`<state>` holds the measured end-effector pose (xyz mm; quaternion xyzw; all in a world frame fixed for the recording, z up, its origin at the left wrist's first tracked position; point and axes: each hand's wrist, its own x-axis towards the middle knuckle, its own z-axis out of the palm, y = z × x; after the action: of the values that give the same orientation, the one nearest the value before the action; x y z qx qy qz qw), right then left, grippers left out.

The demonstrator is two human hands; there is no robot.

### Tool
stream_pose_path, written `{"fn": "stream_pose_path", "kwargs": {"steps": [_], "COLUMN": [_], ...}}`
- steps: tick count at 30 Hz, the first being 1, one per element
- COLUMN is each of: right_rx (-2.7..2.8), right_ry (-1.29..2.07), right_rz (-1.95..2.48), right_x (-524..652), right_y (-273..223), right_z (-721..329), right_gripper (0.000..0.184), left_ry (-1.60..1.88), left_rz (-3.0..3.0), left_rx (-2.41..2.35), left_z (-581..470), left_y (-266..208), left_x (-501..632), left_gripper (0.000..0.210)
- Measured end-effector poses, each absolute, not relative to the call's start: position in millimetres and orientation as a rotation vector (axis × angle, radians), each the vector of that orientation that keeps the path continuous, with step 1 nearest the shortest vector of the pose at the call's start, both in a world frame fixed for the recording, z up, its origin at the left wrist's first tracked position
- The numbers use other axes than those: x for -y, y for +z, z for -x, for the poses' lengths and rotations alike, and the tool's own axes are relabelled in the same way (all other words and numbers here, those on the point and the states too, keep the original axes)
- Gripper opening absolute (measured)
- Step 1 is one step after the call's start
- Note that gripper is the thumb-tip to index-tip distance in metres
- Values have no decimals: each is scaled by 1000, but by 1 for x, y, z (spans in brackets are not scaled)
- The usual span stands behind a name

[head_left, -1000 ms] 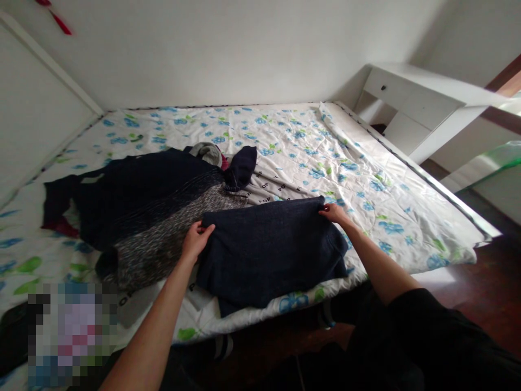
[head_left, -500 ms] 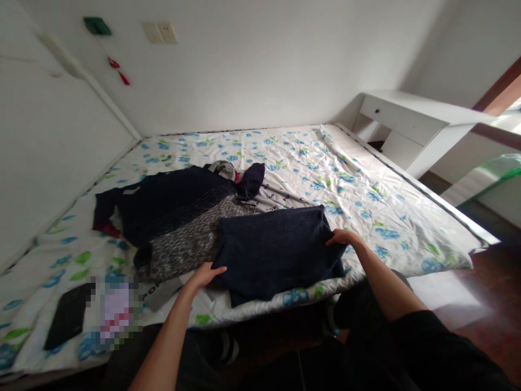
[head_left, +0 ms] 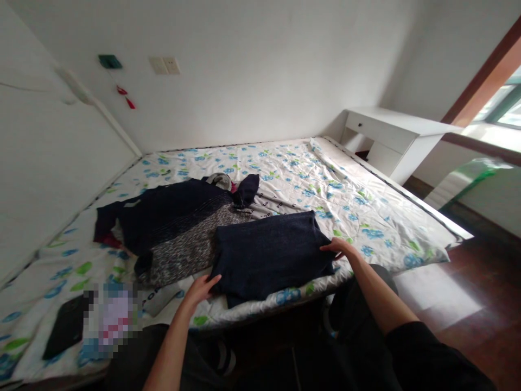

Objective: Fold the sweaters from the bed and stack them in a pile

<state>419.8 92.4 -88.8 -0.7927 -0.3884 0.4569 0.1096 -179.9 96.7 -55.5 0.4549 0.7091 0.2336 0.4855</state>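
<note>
A dark navy folded garment (head_left: pixel 271 258) lies flat near the front edge of the bed; its exact kind does not show. My left hand (head_left: pixel 202 289) grips its left edge, thumb on top and fingers partly under the cloth. At the opposite side, my right hand (head_left: pixel 338 247) pinches the right edge. Left of the garment and partly beneath it spreads a sweater (head_left: pixel 175 222), navy above and speckled grey below, with dark red at a cuff. A light grey cloth with black lettering (head_left: pixel 273 203) shows from under both.
The bed (head_left: pixel 366 236) has a white sheet with blue flowers. At its left front lie a black flat object (head_left: pixel 65 328) and a pixelated patch. A white desk (head_left: pixel 391 136) stands beyond the right side, near a window (head_left: pixel 504 103). My knees are against the front edge.
The view has tilted up and turned slightly right, showing more of the window. Both hands keep their hold on the navy garment, which lies much as before.
</note>
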Motion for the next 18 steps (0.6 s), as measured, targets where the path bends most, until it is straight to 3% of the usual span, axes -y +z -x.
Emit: {"fn": "stream_pose_path", "kwargs": {"steps": [11, 14, 18], "right_rx": [1065, 1023, 1081], "right_ry": [1173, 1156, 1212], "right_rz": [2358, 2367, 2399], "right_x": [-81, -82, -80], "right_y": [-98, -99, -101], "right_z": [-413, -417, -418], "right_gripper": [35, 32, 34], "left_ry": [752, 638, 430], "left_rz": [-805, -1001, -1376], "left_rx": [-1775, -1865, -2096], "left_z": [181, 186, 185], "left_y": [-66, -70, -69], "left_x": [-99, -96, -93], "left_gripper": [41, 43, 30]}}
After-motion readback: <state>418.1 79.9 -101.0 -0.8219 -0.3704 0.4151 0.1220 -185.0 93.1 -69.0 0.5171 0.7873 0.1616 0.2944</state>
